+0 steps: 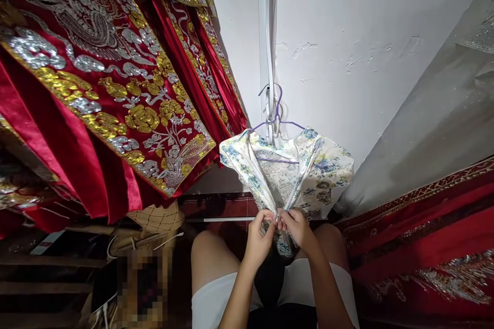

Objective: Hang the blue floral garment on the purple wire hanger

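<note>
A white dress with blue and yellow flowers (328, 167) hangs on a purple wire hanger (278, 119) in front of me. Its front is parted in a V, with the patterned inside of the back showing. My left hand (262, 226) pinches the left edge of the opening at the bottom of the V. Close beside it, my right hand (293, 223) pinches the right edge at the same spot. Both sets of fingertips nearly touch, and the small fastening between them is too hidden to make out. The lower part of the garment hangs between my knees.
Red garments with gold and silver embroidery (142, 118) hang at the left. More red beaded fabric (424, 231) lies at the right, below a sheer grey cover (432, 103). A white pole (266, 25) runs down the wall. A slatted wooden seat (50, 262) with cables stands lower left.
</note>
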`<state>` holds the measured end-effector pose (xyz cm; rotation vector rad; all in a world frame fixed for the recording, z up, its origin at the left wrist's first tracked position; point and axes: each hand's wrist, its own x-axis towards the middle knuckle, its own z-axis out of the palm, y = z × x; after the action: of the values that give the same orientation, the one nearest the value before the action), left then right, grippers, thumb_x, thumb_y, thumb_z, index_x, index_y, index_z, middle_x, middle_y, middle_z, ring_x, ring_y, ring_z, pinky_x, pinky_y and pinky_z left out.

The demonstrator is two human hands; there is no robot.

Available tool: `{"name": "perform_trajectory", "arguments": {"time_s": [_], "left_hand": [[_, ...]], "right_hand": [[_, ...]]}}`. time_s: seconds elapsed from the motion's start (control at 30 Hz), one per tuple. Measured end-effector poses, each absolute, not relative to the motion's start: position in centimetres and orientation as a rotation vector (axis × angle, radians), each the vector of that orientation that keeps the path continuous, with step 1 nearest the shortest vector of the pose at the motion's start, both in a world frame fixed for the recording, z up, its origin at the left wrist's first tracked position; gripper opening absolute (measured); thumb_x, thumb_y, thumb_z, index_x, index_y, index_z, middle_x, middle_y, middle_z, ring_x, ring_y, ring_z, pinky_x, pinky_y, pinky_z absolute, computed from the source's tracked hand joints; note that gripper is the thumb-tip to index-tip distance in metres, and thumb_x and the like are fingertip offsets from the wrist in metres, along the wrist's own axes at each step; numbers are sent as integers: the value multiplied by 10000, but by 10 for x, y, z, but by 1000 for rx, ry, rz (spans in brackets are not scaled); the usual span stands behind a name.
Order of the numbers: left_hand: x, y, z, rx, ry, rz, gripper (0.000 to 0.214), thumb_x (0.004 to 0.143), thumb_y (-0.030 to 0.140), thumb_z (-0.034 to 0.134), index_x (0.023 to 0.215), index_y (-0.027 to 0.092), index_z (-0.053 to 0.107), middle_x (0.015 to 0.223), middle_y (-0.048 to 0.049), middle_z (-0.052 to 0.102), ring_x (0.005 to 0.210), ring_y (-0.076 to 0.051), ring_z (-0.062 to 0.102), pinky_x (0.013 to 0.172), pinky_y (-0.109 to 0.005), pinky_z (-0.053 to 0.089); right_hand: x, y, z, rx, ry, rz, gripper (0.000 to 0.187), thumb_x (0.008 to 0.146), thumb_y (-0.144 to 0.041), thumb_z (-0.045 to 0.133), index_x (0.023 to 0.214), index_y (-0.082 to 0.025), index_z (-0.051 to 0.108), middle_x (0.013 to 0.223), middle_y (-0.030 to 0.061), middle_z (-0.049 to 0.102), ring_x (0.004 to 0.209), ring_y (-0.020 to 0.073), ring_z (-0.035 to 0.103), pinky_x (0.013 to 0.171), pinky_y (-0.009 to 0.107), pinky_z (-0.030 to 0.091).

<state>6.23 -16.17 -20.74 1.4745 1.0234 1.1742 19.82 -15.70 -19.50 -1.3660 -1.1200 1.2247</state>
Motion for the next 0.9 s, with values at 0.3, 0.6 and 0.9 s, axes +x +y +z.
{"name": "perform_trajectory", "arguments": {"time_s": [0.3,0.6,0.9], "left_hand": [[65,-163,-213,1383,1017,1245,210,923,406,634,932,198,602,798,-26,658,756,-187,642,709,-278,479],[72,-163,-225,1306,1047,1364,247,909,349,653,1061,224,503,759,30,605,685,-147,585,679,-253,454],[86,-148,-238,1180,1108,1372,277,842,336,694,945,238,456,679,54,572,623,-138,547,658,-247,418]], "right_hand": [[205,-168,-186,-1200,-1308,1182,354,843,-518,696,747,-179,653,689,29,646,681,183,589,669,304,457],[202,-165,-181,-1232,-1043,1379,338,725,-484,726,611,-210,565,461,-56,410,450,92,302,481,287,239],[186,-133,-140,-1063,-813,1188,368,681,-462,808,555,-247,538,429,-58,313,414,84,221,433,308,150]]}}
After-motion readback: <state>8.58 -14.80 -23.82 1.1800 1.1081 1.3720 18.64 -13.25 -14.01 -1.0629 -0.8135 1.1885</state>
